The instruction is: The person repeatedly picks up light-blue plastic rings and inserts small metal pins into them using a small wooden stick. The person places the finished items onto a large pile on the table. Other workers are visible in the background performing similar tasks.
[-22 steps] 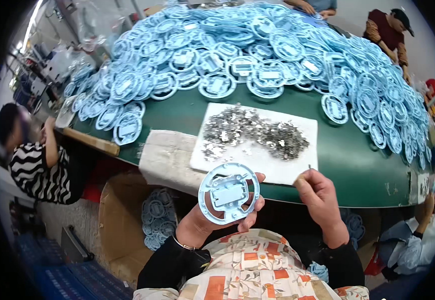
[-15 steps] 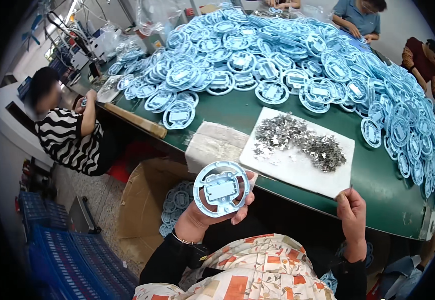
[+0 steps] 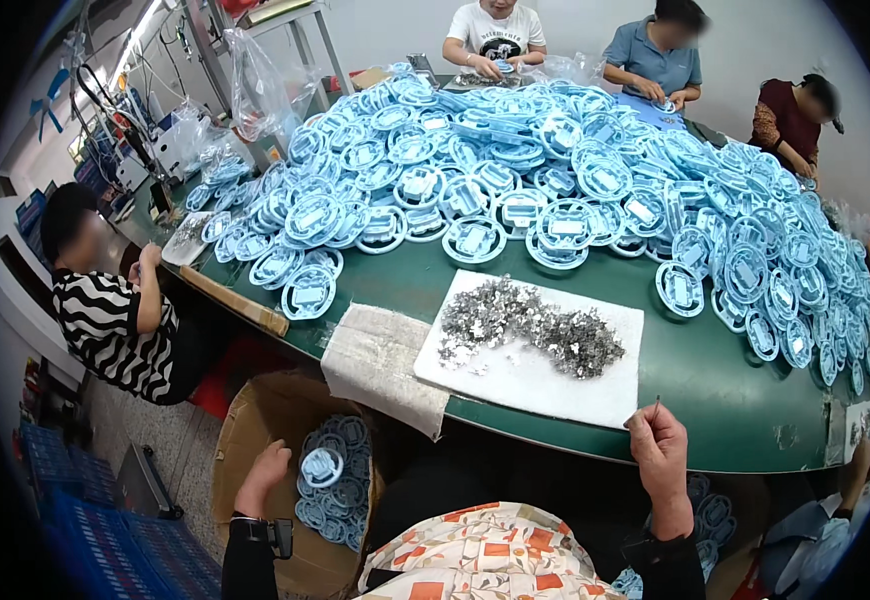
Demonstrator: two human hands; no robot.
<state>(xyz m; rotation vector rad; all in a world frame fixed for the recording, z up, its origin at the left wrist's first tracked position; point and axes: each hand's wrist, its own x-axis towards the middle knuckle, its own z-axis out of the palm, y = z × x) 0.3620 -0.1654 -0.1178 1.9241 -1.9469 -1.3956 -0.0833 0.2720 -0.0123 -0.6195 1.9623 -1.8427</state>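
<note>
My left hand (image 3: 270, 466) is over the cardboard box (image 3: 233, 470), its fingers loosely bent with nothing visible in them. Just right of it, a light blue round plastic part (image 3: 322, 467), shaped like a small steering wheel, is above or on similar parts (image 3: 340, 510) in the box. I cannot tell if it has come to rest. My right hand (image 3: 659, 445) is closed on a thin dark pointed tool (image 3: 657, 402) by the table's front edge. Beside it, small silvery metal pieces (image 3: 525, 325) are heaped on a white pad (image 3: 605, 395).
A big pile of blue parts (image 3: 475, 160) covers much of the green table (image 3: 555, 268). A cloth (image 3: 380, 350) hangs over the front edge, with a wooden strip (image 3: 235, 300) to its left. Several people sit around the table, one in stripes (image 3: 120, 310) at left.
My left hand has moved from in front of me down left to the box and let go of the blue part it held. The right hand still holds the tool. The view has tilted up.
</note>
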